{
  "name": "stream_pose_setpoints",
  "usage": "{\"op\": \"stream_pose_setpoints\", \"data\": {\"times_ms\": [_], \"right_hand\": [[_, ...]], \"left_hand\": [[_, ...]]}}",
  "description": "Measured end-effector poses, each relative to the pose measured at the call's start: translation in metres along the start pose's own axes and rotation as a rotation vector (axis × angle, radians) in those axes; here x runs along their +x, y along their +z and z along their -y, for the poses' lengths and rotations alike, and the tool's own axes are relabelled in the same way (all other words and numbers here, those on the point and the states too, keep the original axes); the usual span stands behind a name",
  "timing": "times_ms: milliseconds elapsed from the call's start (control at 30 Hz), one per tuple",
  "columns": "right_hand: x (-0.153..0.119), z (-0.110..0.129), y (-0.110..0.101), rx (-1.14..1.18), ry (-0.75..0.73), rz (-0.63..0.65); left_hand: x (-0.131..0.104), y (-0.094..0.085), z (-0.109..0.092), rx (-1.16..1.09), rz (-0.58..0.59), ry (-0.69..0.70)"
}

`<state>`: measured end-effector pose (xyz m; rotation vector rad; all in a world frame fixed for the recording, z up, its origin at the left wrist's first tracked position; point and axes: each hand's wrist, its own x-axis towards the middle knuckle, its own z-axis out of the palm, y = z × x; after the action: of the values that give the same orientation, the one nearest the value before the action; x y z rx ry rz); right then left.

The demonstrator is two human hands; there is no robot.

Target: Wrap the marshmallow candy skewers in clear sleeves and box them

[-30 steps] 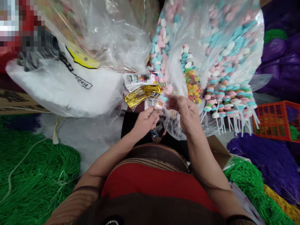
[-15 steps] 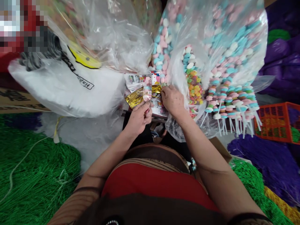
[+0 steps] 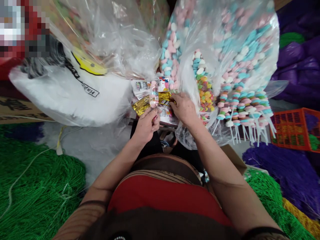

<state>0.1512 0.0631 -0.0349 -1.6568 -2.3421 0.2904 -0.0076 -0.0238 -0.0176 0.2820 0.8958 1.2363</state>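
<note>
My left hand is closed around the gathered lower end of a clear-wrapped marshmallow skewer, pink and white, which stands up from the fist. Gold twist ties lie in a loose bundle behind and beside it. At the bundle's right end, my right hand pinches the ties between thumb and fingertips; how many it grips is too small to make out. Beneath the ties are printed wrappers or cards, partly covered by the hands and the skewer.
Clear bags of pink, blue and white marshmallows and gummy rings stand behind. Marshmallow skewers with white sticks lie to the right, near an orange crate. A white bag fills the left. Green cords lie below it.
My right hand's fingers have shifted slightly lower along the end of the gold ties and spread a little. The left hand keeps its hold on the skewer; the whole view has drifted slightly.
</note>
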Motion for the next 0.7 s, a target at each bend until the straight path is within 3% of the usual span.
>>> {"op": "stream_pose_setpoints", "data": {"times_ms": [133, 400, 567, 700], "right_hand": [[0.003, 0.004, 0.006, -0.06, 0.073, -0.017], [0.003, -0.014, -0.004, 0.151, 0.103, -0.039], [0.002, 0.003, -0.003, 0.09, 0.047, -0.07], [0.009, 0.015, 0.003, 0.005, 0.051, -0.006]], "left_hand": [[0.001, 0.001, 0.002, 0.014, -0.006, 0.007], [0.0, -0.001, 0.0, 0.018, -0.006, -0.008], [0.0, 0.0, 0.002, 0.029, -0.003, -0.001], [-0.001, 0.0, 0.001, 0.04, -0.006, 0.001]]}}
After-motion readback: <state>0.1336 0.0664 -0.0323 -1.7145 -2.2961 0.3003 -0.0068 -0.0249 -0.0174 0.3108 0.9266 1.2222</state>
